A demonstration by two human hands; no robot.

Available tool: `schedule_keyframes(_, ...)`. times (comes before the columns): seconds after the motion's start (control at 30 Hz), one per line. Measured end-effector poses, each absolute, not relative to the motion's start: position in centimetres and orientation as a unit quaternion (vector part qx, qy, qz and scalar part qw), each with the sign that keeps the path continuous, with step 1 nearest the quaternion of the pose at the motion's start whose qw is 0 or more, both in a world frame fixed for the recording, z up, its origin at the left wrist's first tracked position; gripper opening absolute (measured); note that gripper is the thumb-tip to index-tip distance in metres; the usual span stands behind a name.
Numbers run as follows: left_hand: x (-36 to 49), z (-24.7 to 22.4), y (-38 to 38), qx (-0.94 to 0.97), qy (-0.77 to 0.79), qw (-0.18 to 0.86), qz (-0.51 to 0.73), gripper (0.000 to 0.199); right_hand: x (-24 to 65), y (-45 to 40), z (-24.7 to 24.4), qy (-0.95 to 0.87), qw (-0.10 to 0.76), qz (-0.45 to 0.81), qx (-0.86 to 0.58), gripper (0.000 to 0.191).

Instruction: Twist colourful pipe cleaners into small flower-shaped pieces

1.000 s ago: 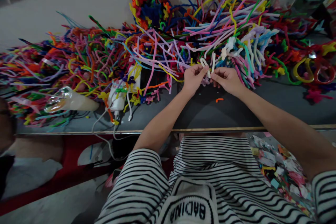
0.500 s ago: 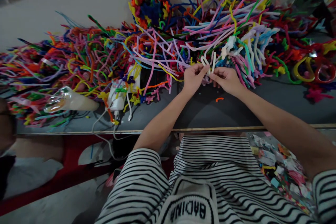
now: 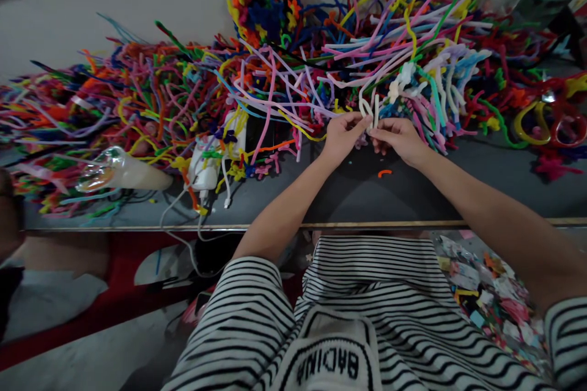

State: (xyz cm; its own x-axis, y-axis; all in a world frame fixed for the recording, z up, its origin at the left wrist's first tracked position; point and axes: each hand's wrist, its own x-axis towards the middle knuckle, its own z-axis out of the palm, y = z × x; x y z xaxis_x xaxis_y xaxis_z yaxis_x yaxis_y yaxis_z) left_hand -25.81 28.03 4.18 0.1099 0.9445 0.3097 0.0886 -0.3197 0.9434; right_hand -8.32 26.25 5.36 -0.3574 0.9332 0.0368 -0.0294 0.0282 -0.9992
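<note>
A bent white pipe cleaner point(image 3: 365, 105) stands up in loops between my two hands. My left hand point(image 3: 343, 134) pinches its lower part from the left, thumb against fingers. From the right, my right hand point(image 3: 397, 137) is closed on the same white piece, its fingertips close to those of my left hand. Part of the white piece is hidden by my fingers. Just below my right hand, a short orange piece point(image 3: 384, 173) lies on the dark table point(image 3: 362, 201).
Heaped colourful pipe cleaners point(image 3: 160, 91) line the back of the table. A white power strip point(image 3: 204, 168) with cables and a pale bottle point(image 3: 142, 172) lie at the left. Yellow-handled point(image 3: 532, 123) and red-handled scissors lie at the right. Scraps fill the floor at lower right.
The white loops between my fingers stand closer together and a little more upright. Both hands stay closed on the piece. The whole view has shifted slightly.
</note>
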Motion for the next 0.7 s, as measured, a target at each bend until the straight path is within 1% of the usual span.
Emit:
schedule_keyframes(0.23,-25.5,4.2,27.9,0.588,0.435,0.442,0.519,0.045,-8.3,26.5,4.9,-0.595,0.406,0.583,-0.376,0.043)
schedule_keyframes(0.37,-25.3,4.0,28.0,0.575,0.435,0.445,0.531,0.042,-8.4,26.6,4.7,-0.588,0.424,0.576,-0.377,0.045)
schedule_keyframes(0.57,-25.2,3.5,28.0,0.557,0.455,0.424,0.550,0.039,-8.5,26.5,4.8,-0.609,0.425,0.557,-0.372,0.049)
schedule_keyframes(0.7,-25.0,3.2,28.2,0.541,0.464,0.425,0.559,0.042,-8.4,26.4,4.9,-0.635,0.436,0.512,-0.380,0.050)
